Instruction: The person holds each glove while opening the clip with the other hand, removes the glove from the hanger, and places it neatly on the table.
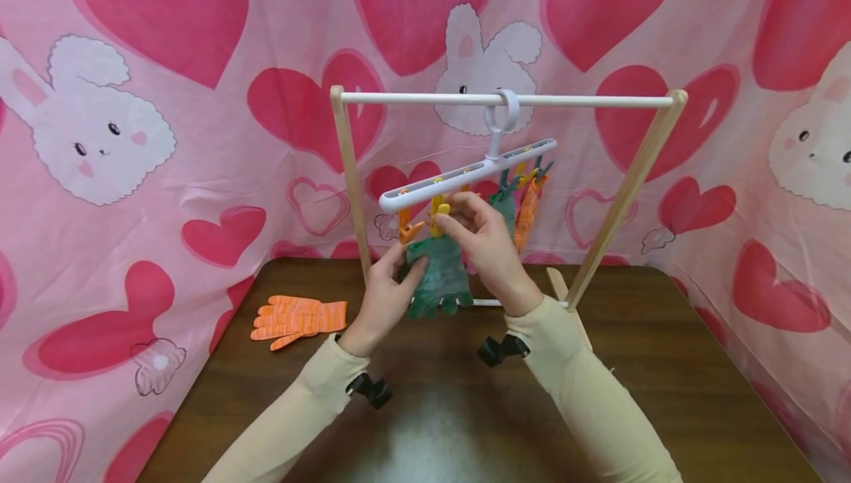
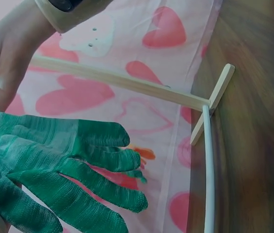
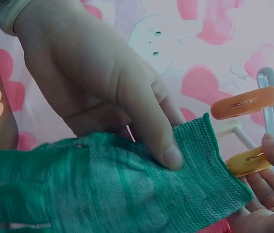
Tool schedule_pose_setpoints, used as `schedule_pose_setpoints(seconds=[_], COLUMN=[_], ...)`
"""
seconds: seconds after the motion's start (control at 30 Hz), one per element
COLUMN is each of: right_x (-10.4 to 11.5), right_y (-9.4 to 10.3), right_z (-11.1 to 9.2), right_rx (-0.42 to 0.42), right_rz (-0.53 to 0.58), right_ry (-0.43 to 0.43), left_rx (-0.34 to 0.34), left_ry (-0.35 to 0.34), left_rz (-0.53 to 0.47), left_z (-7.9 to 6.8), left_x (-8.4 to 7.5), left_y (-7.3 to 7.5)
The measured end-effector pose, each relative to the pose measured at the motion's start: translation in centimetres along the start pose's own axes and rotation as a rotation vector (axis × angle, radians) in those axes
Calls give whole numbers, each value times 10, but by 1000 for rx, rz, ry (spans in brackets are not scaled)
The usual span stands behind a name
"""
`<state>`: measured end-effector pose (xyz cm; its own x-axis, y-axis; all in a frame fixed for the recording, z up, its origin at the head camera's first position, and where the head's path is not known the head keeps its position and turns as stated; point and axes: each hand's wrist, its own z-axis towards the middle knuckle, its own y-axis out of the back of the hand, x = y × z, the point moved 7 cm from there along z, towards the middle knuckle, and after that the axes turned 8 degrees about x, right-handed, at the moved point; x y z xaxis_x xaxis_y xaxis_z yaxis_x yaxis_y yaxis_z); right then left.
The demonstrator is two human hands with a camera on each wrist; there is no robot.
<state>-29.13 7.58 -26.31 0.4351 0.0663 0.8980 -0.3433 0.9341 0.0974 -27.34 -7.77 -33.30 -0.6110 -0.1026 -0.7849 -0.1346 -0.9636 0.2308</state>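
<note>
My left hand (image 1: pixel 382 295) holds a green knit glove (image 1: pixel 439 272) between thumb and fingers, its cuff up and fingers hanging down. With my right hand (image 1: pixel 490 250) I pinch a yellow clip (image 1: pixel 436 221) on the white hanger (image 1: pixel 459 176). In the right wrist view, the yellow clip (image 3: pixel 248 162) meets the cuff edge of the green glove (image 3: pixel 127 189); whether it bites the fabric I cannot tell. An orange clip (image 1: pixel 405 229) hangs just left of it. At the hanger's far end, another green glove (image 1: pixel 504 210) and an orange glove (image 1: pixel 527 210) hang from clips.
The hanger hooks over the white rod (image 1: pixel 412 99) of a wooden-legged stand (image 1: pixel 621 202). A loose orange glove (image 1: pixel 299 319) lies flat on the brown table (image 1: pixel 432 424), left of the stand. Behind hangs a pink cloth (image 1: pixel 279 10) with hearts and rabbits.
</note>
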Motion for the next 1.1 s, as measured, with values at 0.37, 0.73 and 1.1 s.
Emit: schedule_pose_setpoints(seconds=[0.37,0.73,1.1], right_x=[-2,-1,-2], right_y=[1,2,7], right_z=[-4,-8,-14], right_rx=[0,-14,-20], right_rz=[-19,-69,-85], right_ry=[4,2,1], left_rx=[33,77,45], left_ry=[-23,65,142], left_rz=[92,111,152], left_z=[-11,-33,-54], left_x=[8,26,39], left_y=[3,8,32])
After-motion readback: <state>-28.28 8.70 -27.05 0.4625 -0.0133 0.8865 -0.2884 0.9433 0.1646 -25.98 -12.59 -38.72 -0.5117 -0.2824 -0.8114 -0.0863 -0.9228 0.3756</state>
